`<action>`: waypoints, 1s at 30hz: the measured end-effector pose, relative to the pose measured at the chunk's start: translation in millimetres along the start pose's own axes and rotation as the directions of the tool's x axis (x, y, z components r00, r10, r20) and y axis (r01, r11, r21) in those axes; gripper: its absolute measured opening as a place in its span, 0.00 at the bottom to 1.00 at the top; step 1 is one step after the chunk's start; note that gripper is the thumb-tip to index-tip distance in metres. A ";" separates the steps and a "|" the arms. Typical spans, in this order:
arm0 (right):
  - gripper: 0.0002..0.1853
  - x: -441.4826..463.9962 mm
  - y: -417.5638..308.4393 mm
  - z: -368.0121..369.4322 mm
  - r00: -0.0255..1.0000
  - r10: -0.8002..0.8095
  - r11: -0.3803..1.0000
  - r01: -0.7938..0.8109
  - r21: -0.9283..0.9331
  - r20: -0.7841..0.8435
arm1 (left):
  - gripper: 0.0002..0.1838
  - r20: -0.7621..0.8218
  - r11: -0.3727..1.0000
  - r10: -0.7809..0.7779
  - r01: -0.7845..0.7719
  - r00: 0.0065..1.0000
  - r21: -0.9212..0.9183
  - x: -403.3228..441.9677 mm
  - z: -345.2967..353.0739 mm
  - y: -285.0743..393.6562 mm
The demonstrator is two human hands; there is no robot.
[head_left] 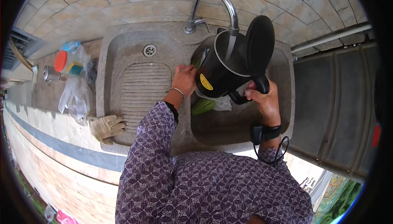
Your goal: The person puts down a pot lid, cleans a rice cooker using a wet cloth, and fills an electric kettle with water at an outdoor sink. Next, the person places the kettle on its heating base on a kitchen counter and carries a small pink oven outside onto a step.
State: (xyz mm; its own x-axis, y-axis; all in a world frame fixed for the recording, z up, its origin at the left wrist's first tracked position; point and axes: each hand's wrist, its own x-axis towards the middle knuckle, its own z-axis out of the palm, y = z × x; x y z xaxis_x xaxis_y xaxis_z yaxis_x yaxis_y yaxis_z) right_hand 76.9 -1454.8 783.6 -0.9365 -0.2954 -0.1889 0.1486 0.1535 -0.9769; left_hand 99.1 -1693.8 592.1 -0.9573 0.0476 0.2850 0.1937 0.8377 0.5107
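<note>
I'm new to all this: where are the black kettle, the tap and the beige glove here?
Black kettle [217,75]: head view, on the outer side of its body.
Tap [233,18]: head view, near the downturned end of its spout.
Beige glove [105,128]: head view, on its broad middle.

The head-worn view looks steeply down; the sink [182,136] near

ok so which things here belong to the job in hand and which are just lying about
In use:
- black kettle, lid up
- tap, running into it
- right hand, gripping it
- left hand, at its side

Lying about:
- glove
- red-lidded container
- can
</note>
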 end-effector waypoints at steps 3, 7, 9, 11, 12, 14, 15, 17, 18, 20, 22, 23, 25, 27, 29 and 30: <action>0.10 1.4 7.2 -2.8 1.000 -0.025 0.999 0.025 0.041 -0.009 | 0.13 0.022 0.999 -0.023 0.022 0.999 0.037 4.4 0.1 -5.8; 0.11 -1.5 11.4 -5.7 0.999 -0.036 0.997 0.037 0.075 -0.016 | 0.15 0.005 1.000 0.010 -0.010 1.000 -0.029 2.5 3.6 -7.1; 0.11 -1.5 12.5 -6.8 0.999 -0.050 0.998 0.051 0.045 -0.022 | 0.15 -0.014 0.998 0.012 -0.013 1.000 -0.060 10.8 -6.4 -1.6; 0.11 -0.1 13.3 -5.3 0.998 -0.056 0.998 0.057 0.021 -0.030 | 0.12 0.254 0.962 -0.138 0.191 0.957 -0.196 32.5 -39.8 18.1; 0.10 1.0 14.6 -1.5 0.995 -0.092 0.995 0.090 -0.038 -0.050 | 0.12 0.262 0.961 -0.140 0.195 0.955 -0.194 37.1 -40.7 22.1; 0.08 -0.7 20.3 0.5 0.995 -0.034 0.997 0.040 0.063 -0.091 | 0.11 0.354 0.514 -0.430 0.548 0.830 -0.660 42.3 -41.8 27.7; 0.08 1.7 27.7 -2.1 0.996 -0.049 0.997 0.054 0.061 -0.077 | 0.11 0.335 0.517 -0.438 0.539 0.834 -0.665 44.5 -37.2 23.1; 0.09 -7.4 45.5 -9.7 0.994 0.001 0.944 0.034 0.327 -0.107 | 0.15 0.202 0.427 -0.584 0.509 0.787 -0.748 28.5 -9.8 19.4; 0.09 -10.1 44.6 -6.4 0.990 -0.011 0.956 0.051 0.287 -0.140 | 0.17 0.234 0.351 -0.609 0.522 0.758 -0.777 27.0 -11.0 24.3; 0.09 -10.1 39.7 -4.2 0.990 -0.021 0.975 0.051 0.215 -0.140 | 0.18 0.273 0.352 -0.624 0.575 0.733 -0.739 26.6 -13.1 38.0; 0.09 -9.2 38.6 -3.4 0.989 -0.051 0.987 0.071 0.147 -0.139 | 0.20 0.292 0.370 -0.632 0.610 0.718 -0.701 29.1 -12.2 39.9; 0.09 -6.9 37.5 -3.8 0.988 -0.053 0.982 0.078 0.170 -0.147 | 0.22 0.353 0.334 -0.620 0.643 0.700 -0.689 30.7 -0.6 32.2; 0.09 -1.9 36.3 -4.7 0.988 -0.055 0.978 0.083 0.190 -0.147 | 0.24 0.410 0.293 -0.611 0.675 0.677 -0.677 37.4 3.3 25.8; 0.10 2.5 37.4 -7.9 0.981 -0.097 0.962 0.135 0.239 -0.166 | 0.25 0.646 0.238 -0.542 0.835 0.538 -0.495 42.0 3.0 23.5; 0.10 6.4 35.6 -8.8 0.979 -0.098 0.964 0.138 0.226 -0.178 | 0.25 0.719 0.046 -0.488 0.837 0.495 -0.545 40.8 -3.9 25.8; 0.11 8.0 33.0 -8.7 0.975 -0.120 0.960 0.161 0.230 -0.185 | 0.26 0.783 -0.148 -0.415 0.815 0.464 -0.561 41.5 -7.0 27.3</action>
State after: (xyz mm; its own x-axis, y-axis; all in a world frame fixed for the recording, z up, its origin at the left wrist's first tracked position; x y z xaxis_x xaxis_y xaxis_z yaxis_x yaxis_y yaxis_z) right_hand 71.5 -1443.9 750.7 -0.9900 -0.1322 -0.0489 0.0647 -0.1176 -0.9910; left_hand 66.3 -1672.7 623.5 -0.6920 0.1003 -0.7149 -0.6883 -0.3902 0.6115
